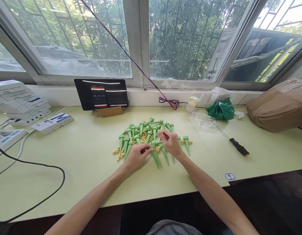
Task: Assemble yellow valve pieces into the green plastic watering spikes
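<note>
Left hand (pixel 137 157) pinching 1 green spike (pixel 154 156), right hand (pixel 170 143) curled narrow just beside, cannot tell whether it grips anything

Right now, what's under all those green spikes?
Little yellow pieces show between and beside the green spikes, and the pale tabletop shows around them. What lies under the crowded middle can't be seen: spikes cover it, and the left hand and right hand hide some too.
</note>
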`<state>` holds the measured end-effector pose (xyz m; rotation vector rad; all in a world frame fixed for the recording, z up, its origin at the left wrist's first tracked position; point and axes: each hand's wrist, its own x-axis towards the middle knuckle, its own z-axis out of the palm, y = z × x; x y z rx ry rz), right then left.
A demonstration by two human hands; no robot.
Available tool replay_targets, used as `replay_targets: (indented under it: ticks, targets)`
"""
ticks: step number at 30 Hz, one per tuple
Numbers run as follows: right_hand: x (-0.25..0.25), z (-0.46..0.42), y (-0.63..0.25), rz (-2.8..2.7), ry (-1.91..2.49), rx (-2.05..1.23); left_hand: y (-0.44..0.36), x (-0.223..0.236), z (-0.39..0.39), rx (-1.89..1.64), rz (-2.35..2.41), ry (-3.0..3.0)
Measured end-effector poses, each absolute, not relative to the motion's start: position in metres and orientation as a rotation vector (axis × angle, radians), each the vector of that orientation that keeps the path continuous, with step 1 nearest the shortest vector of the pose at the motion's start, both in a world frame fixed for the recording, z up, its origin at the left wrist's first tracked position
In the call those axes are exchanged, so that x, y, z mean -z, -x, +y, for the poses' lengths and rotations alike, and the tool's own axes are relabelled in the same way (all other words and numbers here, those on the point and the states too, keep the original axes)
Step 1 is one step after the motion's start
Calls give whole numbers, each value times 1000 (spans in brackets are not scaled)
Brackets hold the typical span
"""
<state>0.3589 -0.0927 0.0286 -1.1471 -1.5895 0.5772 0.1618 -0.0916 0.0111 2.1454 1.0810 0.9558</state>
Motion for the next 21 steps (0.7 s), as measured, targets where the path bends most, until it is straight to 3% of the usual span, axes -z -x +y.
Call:
replay_targets:
  ticks: [6,11,15,21]
  targets:
    - [-42,-82,-399,-1609,1314,-388,-162,-8,-92,-962,1122,-2215]
    - [-30,-89,-450,-1627,1699,-88,-160,-3,-92,-951,1131,-2297]
    - [-6,-104,-465,-1657,1941,-173,-159,-2,-93,-902,1141,-2392]
    - [8,-119,-452,-1757,1933,-374,-160,-6,-98,-786,1173,-2448]
